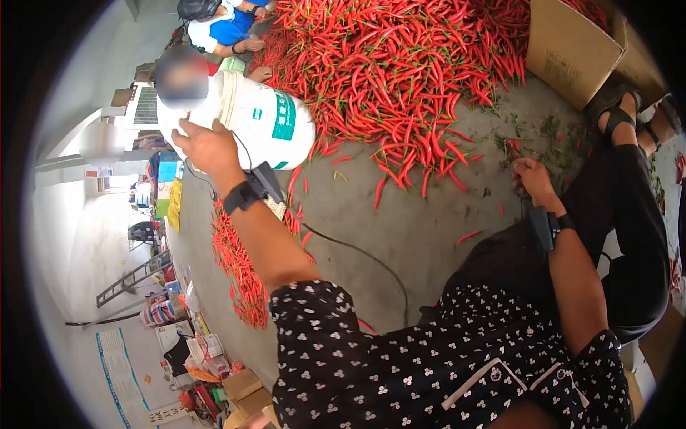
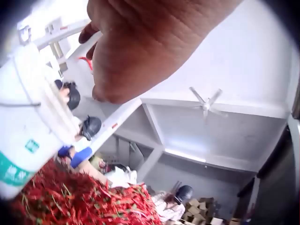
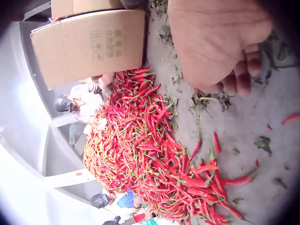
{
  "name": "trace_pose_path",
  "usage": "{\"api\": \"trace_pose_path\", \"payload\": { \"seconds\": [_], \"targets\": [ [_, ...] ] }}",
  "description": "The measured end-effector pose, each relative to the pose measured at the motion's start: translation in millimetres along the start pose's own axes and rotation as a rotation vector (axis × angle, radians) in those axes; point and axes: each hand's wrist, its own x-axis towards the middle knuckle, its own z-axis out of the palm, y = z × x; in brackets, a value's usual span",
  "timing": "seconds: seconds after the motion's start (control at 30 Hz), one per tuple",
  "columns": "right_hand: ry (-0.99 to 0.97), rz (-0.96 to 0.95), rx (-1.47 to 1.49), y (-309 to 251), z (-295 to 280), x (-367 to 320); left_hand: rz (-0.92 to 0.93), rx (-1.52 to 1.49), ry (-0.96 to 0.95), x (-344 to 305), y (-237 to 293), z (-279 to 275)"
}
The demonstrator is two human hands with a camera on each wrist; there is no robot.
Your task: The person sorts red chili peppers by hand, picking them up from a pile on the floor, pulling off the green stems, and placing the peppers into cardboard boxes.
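My left hand (image 1: 211, 148) is raised over the mouth of a large white bucket (image 1: 239, 107) with a green label. In the left wrist view, a red chili pepper (image 2: 88, 62) shows beside the left fingers, partly hidden behind the hand. Its fingers look loosely spread. My right hand (image 1: 532, 177) hovers low over the floor near my knee, fingers loosely bent with nothing visible in them. Plant scraps (image 3: 206, 98) lie beyond its fingertips in the right wrist view. A big heap of red chili peppers (image 1: 400, 71) spreads in front of me.
A cardboard box (image 1: 572, 53) stands at the heap's right. More chili peppers (image 1: 239, 264) lie left of me. A dark cable (image 1: 357, 250) crosses the concrete floor from my left wrist. Another person (image 1: 221, 32) sits beyond the bucket, hands at the heap.
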Motion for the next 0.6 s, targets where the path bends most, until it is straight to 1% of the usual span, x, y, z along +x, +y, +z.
{"api": "trace_pose_path", "payload": {
  "seconds": [0.03,0.07,0.1,0.13,0.17,0.2,0.23,0.27,0.3,0.33,0.37,0.43,0.47,0.53,0.57,0.6],
  "targets": [
    [-0.023,-0.017,-0.006,3,-1,5,0.008,-0.005,-0.009,-7,-8,6],
    [-0.035,-0.019,-0.009,13,-3,14,0.05,-0.058,-0.133,-15,-6,2],
    [-0.043,-0.244,-0.204,28,-5,32,0.097,-0.122,-0.278,-32,2,0],
    [-0.056,-0.448,-0.412,47,-13,43,0.153,-0.322,-0.36,-56,17,-2],
    [-0.022,-0.235,-0.27,39,-12,30,0.182,-0.459,-0.459,-88,38,-5],
    [0.022,-0.036,-0.122,17,-2,17,0.197,-0.691,-0.606,-124,67,-20],
    [0.018,-0.016,-0.091,12,-1,12,0.279,-0.917,-0.719,-162,93,-27],
    [0.006,-0.008,-0.058,10,-1,8,0.408,-1.046,-0.781,-199,117,-40],
    [0.018,0.009,-0.065,8,-1,3,0.369,-1.1,-1.053,-230,140,-65],
    [0.01,0.019,-0.008,4,0,0,0.489,-1.151,-1.1,-263,155,-79],
    [-0.003,0.025,0.055,2,1,-2,0.583,-1.13,-1.274,-269,166,-106],
    [-0.008,0.039,0.086,-3,2,-4,0.615,-1.11,-1.356,-304,181,-122],
    [-0.013,0.051,0.116,-3,3,-5,0.621,-1.106,-1.356,-308,183,-127],
    [-0.038,0.047,0.095,-6,3,-5,0.565,-1.103,-1.447,-312,187,-130],
    [-0.064,0.045,0.07,-6,3,-6,0.569,-1.099,-1.446,-316,186,-127],
    [-0.066,0.04,0.075,-6,3,-5,0.553,-1.142,-1.381,-319,186,-122]
  ]
}}
